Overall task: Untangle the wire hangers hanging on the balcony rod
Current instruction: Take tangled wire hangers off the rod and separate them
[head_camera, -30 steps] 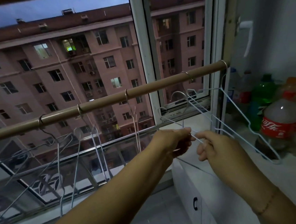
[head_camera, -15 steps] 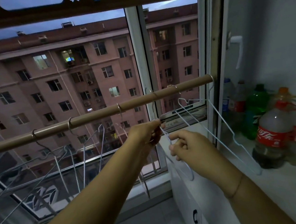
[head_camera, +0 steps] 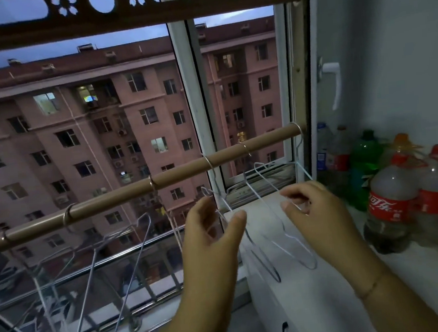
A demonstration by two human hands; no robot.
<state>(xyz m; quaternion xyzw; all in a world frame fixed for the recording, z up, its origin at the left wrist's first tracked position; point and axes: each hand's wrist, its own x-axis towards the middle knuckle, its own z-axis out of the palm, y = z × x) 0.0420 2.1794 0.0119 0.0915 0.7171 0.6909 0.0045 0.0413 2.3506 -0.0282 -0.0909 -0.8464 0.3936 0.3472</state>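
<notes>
Head view: left hand [head_camera: 213, 230] and right hand [head_camera: 310, 210] both spread open, fingers loose beside pale hangers [head_camera: 268, 214] dangling off the rod [head_camera: 124, 196].

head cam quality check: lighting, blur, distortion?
Head view: dim dusk light, interior underexposed; left hand and right hand slightly motion-blurred; thin wire hangers smear against the sill; wide-angle bends the rod and window frame; bottles soft at the right edge.

Dim dusk light through the window [head_camera: 128, 121], soft blur, wide-angle edge bending.
</notes>
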